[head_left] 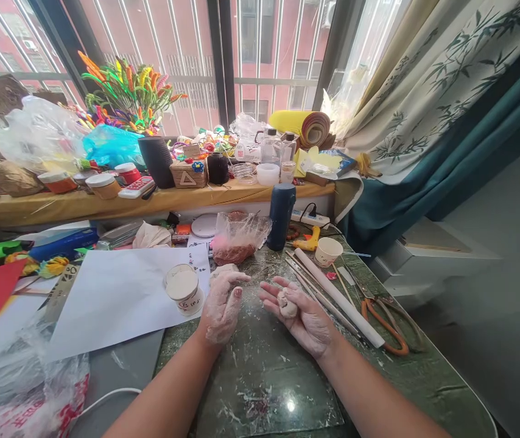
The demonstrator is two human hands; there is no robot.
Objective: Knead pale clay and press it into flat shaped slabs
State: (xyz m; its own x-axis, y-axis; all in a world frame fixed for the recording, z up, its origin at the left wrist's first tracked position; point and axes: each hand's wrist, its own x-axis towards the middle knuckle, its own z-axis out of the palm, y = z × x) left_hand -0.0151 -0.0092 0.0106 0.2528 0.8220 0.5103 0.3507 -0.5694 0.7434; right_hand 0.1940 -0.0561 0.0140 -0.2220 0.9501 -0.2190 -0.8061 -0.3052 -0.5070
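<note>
My left hand (222, 307) is coated in white powder and held upright on edge above the green tabletop. Its fingers are stretched out, with no object visible in the palm. In my right hand (308, 319), palm up and also powdery, a small off-white lump of clay (287, 303) rests between the thumb and fingers. The two hands face each other with a gap between them. Just left of my left hand stands a paper cup (182, 289) filled with white powder. A clear plastic bag (242, 234) around a reddish-brown mass lies beyond the hands.
White paper (118, 298) spreads out at left. On the right lie a pale roller (340, 298), thin sticks, orange-handled scissors (385, 325), a yellow glue gun (308, 239) and another paper cup (328, 251). A dark blue cylinder (282, 216) stands behind. Jars and craft supplies crowd the sill (228, 194).
</note>
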